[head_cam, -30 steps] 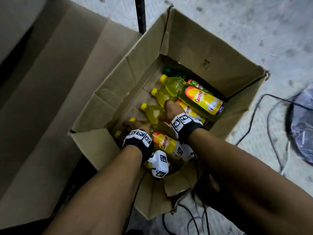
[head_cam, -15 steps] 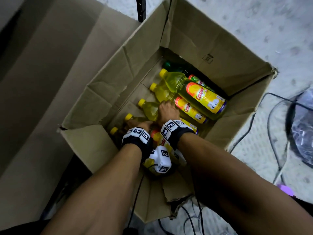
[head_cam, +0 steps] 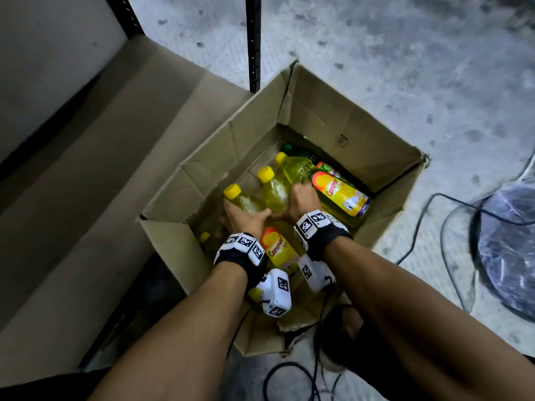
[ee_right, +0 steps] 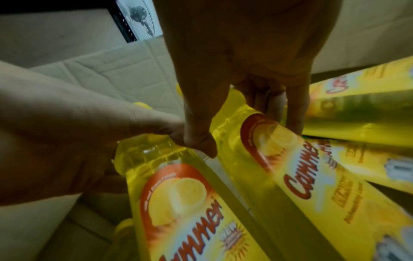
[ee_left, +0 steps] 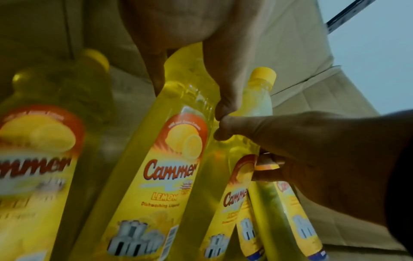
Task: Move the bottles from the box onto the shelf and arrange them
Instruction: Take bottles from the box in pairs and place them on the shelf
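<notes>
An open cardboard box (head_cam: 347, 117) on the floor holds several yellow "Cammer" lemon dish-liquid bottles lying side by side. My left hand (head_cam: 243, 217) grips the shoulder of one yellow-capped bottle (head_cam: 247, 202); in the left wrist view its thumb and fingers wrap that bottle (ee_left: 176, 159) above the label. My right hand (head_cam: 302, 199) grips the neighbouring bottle (head_cam: 273, 192), and the right wrist view shows its fingers curled round the bottle (ee_right: 279, 159) at the label's top. The two thumbs almost touch. Another labelled bottle (head_cam: 341, 195) lies on top to the right.
A green-capped bottle (head_cam: 289, 147) lies in the box's far corner. Black shelf uprights (head_cam: 253, 44) stand behind the box, and a cardboard-lined shelf board (head_cam: 86, 175) lies to the left. Cables (head_cam: 434, 227) and a dark wrapped object (head_cam: 509, 244) lie on the floor to the right.
Both hands have closed round two neighbouring bottles, and those bottles' cap ends have come up. The head view has pulled back, showing more floor and the shelf uprights.
</notes>
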